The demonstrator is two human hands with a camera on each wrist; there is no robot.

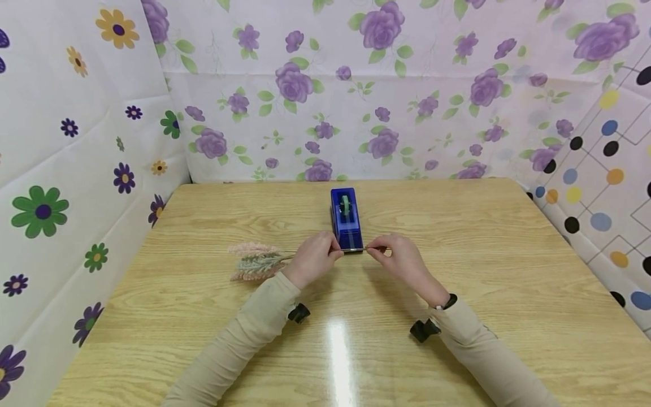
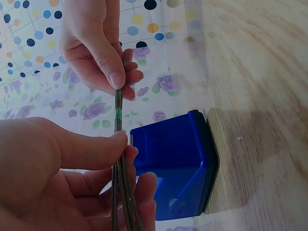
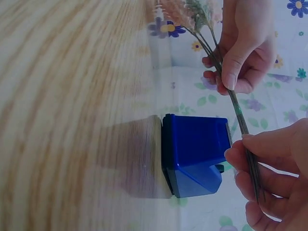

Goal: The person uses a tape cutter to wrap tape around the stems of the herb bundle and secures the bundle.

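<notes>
A bunch of artificial flowers with pink and grey-green plumes lies level, its thin stems spanning both hands. My left hand pinches the stems nearer the plumes. Toward their bare ends, my right hand pinches them between thumb and fingers. Green tape circles the stems between the hands. Just beyond them stands a blue tape dispenser with a green roll; its toothed cutter faces the stems. Whether the stems touch the cutter, I cannot tell.
The wooden table reaches a purple-flowered cloth at the back. Patterned cloths also hang at the left and right. Black wrist cameras sit under both forearms.
</notes>
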